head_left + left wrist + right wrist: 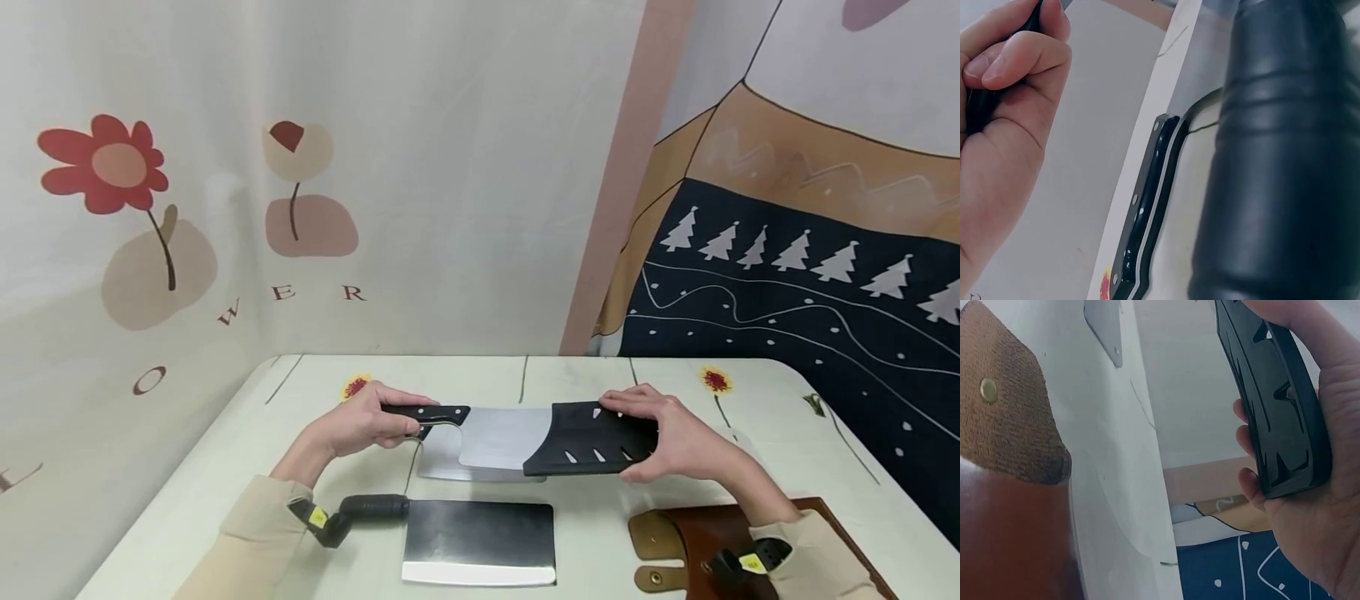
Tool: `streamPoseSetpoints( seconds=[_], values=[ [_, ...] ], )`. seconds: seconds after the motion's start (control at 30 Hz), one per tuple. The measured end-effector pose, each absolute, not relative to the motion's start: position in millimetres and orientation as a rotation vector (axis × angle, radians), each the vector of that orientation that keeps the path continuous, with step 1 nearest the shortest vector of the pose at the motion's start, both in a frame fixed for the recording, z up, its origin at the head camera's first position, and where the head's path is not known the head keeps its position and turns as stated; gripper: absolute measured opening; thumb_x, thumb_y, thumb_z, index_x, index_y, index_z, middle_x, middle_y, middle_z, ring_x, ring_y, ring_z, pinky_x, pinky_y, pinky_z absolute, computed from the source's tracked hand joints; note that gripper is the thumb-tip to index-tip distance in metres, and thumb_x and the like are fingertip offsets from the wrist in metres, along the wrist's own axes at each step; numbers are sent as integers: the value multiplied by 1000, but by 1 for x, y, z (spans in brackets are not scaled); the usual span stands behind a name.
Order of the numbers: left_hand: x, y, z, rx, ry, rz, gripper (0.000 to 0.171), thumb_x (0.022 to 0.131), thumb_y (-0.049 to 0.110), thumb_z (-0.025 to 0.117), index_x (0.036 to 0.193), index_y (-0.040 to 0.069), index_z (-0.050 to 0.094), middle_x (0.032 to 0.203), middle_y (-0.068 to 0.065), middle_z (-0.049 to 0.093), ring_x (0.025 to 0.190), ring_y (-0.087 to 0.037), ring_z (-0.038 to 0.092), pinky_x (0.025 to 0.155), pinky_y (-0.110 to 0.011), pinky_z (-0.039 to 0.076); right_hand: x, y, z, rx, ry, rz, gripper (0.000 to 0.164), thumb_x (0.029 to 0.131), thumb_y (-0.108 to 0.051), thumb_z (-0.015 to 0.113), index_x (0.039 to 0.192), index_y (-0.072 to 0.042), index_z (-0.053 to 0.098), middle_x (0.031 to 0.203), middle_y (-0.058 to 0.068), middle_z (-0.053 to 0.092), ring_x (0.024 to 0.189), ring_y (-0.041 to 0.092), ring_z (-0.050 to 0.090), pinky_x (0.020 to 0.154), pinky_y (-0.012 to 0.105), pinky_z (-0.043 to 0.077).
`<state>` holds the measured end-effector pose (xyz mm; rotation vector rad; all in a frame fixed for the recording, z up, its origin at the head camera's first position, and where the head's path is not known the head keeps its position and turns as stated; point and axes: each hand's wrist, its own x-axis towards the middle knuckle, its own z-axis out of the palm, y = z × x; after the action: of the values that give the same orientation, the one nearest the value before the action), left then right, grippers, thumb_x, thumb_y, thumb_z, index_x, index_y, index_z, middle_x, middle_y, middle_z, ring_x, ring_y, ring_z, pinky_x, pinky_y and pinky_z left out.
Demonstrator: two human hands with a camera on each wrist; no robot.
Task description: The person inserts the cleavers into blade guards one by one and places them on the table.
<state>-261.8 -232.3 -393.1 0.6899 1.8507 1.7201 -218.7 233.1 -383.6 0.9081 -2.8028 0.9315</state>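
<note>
My left hand (371, 421) grips the black riveted handle of a cleaver (502, 437), raised level over the table. The far part of its blade is hidden inside a black slotted blade guard (581, 425). At the guard's right end, my right hand (686, 437) holds it between thumb and fingers; the right wrist view shows the fingers wrapped around the guard (1275, 412). Beneath the raised cleaver lies a second knife (472, 473), mostly covered in the head view. Its riveted handle (1147, 200) shows in the left wrist view.
Nearer the front lies a dark-bladed cleaver (480, 537) with a thick ribbed black handle (1279, 156). A brown leather sheath (712, 533) with snap straps sits at the front right, under the right forearm. Printed curtains hang behind the white flower-patterned table (225, 433).
</note>
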Motion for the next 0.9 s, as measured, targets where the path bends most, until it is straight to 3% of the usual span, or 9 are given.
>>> streamPoseSetpoints(
  seconds=[0.27,0.47,0.57,0.8,0.9],
  values=[
    [-255,-219,-397,622,1955,1835,44,95,-4,66,135,-17,55,98,-23,62,58,-11,38,54,-22,30,-220,236,-381,827,-2799,979,85,64,-33,95,140,-12,64,142,12,59,132,37,47,99,61,44],
    [-251,-208,-393,580,2196,1815,44,92,2,73,132,-11,62,71,-11,53,53,-10,34,51,-22,29,-221,235,-375,748,-2811,942,88,64,-37,94,142,-12,63,143,11,58,129,34,47,96,56,45],
    [-251,-208,-392,581,2196,1786,44,92,3,74,132,-10,63,67,-7,48,54,-11,34,52,-22,29,-221,234,-375,741,-2821,925,88,64,-37,95,142,-11,63,143,12,58,129,34,47,96,56,45],
    [-254,-213,-393,600,2029,1784,43,93,-2,69,134,-11,60,100,-24,62,62,-14,47,54,-22,35,-221,236,-381,767,-2814,900,87,63,-38,95,141,-13,65,142,11,58,127,34,47,94,55,45],
    [-255,-215,-392,616,2018,1756,44,93,-2,69,135,-10,60,104,-29,62,63,-14,47,55,-22,36,-222,235,-382,783,-2802,906,86,62,-37,96,140,-14,65,141,10,59,126,33,47,93,55,45]
  ],
)
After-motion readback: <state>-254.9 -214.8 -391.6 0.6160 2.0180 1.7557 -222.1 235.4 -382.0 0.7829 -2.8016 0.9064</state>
